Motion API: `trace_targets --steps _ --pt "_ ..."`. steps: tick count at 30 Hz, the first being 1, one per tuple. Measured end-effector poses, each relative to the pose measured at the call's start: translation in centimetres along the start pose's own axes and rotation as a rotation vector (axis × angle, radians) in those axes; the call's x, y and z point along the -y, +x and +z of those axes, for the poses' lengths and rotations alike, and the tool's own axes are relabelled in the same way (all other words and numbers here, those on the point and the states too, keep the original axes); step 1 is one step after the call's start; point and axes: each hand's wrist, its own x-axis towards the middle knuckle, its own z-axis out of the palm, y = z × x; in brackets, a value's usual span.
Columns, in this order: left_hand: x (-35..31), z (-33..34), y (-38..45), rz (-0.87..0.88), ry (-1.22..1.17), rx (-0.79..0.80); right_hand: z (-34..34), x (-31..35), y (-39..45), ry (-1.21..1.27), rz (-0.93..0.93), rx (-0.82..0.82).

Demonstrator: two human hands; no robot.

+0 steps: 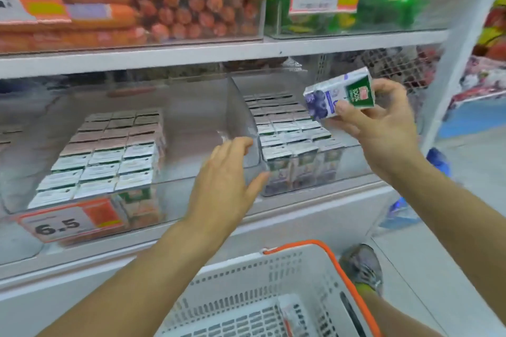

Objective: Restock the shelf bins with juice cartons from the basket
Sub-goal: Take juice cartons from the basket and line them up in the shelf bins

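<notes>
One juice carton point(339, 96) is up in the right hand point(383, 128), tilted on its side, thumb and fingers point(345, 111) pinched on its lower end, held above the right-hand clear bin point(301, 172). Left hand point(227, 175) has nothing in it, fingers straight and apart, tips at or against the clear divider wall point(241, 123) btwn the two bins; can't tell if it's actually pressing.

Right bin looks near full w/ upright purple cartons point(290, 128) packed in tight rows. Left bin point(82, 178) holds its own block of cartons point(104, 153), diff. colour at the front, w/ open floor beside them.

Risks, as I judge them:
- Grip is on one end only, so the carton could swing or slip as it's turned upright, then drop onto the packed tops or out over the bin's front edge.
- Little free room visible in the right bin; forcing it in could tip neighbours or leave it lying crooked on top.
- Wrong bin: the purple pack appears to match the right bin, not the left one tagged 6.5 point(68, 223).
- Left hand leaning on the thin wall could flex or shift the bin.

Basket point(246, 282) sits low by the feet, at least one more carton point(294, 317) inside, blurred.
</notes>
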Motion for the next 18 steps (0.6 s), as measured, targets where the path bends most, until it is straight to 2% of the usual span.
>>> trace_targets --steps 3,6,12,15,18 --pt "-0.7 1.4 0.5 -0.039 0.049 -0.092 -2.0 -1.2 4.9 -0.225 -0.079 0.024" --pt "-0.1 2.1 0.8 -0.014 0.138 -0.188 -2.9 -3.4 10.7 -0.448 -0.01 0.064" --pt "0.7 2.8 0.8 0.081 0.33 -0.322 -0.9 -9.3 19.3 -0.677 0.211 0.206" --pt "1.0 3.3 0.5 0.075 0.338 -0.314 0.9 -11.3 20.9 -0.785 0.148 0.311" --pt "1.6 3.6 0.5 0.138 0.339 -0.325 1.8 -12.9 21.5 -0.815 0.171 0.325"
